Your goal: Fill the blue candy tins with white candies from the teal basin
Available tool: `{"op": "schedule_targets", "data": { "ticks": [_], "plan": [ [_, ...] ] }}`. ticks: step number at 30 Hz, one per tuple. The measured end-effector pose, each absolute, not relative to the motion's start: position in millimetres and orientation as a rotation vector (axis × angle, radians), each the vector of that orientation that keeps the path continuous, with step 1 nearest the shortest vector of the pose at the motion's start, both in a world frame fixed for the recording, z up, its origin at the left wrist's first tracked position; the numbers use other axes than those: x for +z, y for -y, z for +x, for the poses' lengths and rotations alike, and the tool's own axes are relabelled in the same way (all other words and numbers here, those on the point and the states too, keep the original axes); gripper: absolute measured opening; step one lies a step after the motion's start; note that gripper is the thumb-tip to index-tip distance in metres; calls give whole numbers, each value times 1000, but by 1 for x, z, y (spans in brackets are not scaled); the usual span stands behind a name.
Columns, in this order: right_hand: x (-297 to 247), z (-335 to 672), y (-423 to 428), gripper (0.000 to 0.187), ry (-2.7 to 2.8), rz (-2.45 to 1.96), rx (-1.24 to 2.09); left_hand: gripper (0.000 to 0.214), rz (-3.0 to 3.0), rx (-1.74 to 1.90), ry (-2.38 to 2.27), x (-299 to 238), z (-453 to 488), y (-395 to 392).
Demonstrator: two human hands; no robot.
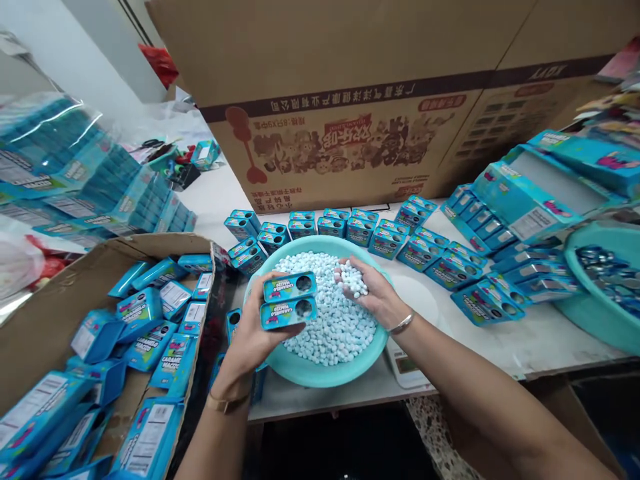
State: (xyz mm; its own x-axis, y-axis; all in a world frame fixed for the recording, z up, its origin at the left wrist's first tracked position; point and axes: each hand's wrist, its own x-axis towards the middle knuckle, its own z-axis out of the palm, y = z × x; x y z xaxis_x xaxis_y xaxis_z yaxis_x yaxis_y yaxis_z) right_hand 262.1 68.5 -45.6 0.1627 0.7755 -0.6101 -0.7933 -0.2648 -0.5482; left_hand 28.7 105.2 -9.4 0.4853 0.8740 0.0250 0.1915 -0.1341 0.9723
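Observation:
My left hand (253,337) grips two small blue candy boxes (289,300) stacked side by side, their round holes facing up, over a teal bowl (305,373). The bowl is full of small pale blue-white candies (335,327). My right hand (367,290) is cupped palm up over the bowl and holds a small heap of the candies (354,280), just right of the boxes.
Rows of the same small blue boxes (350,227) stand behind the bowl and to its right. A cardboard box (65,313) of blue packs sits at left, a big carton (350,100) behind. A second teal basin (600,320) is at right, a scale (407,367) under my right wrist.

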Motion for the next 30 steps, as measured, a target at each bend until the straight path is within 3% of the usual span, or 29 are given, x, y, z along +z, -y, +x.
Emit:
{"op": "schedule_targets", "data": {
  "ticks": [4, 13, 20, 30],
  "plan": [
    [-45, 254, -66, 14, -74, -1047, 1453, 95, 1258, 749, -851, -24, 33, -77],
    [-45, 248, -64, 1, -104, -1128, 1327, 73, 1307, 715, -640, -10, 33, -61],
    [-16, 242, -66, 11, -182, -949, 1306, 80, 1270, 733, -896, -23, 40, -63],
    [9, 196, -72, 19, 290, -1013, 1001, 75, 1448, 867, -942, -42, 55, -71]
  ]
}}
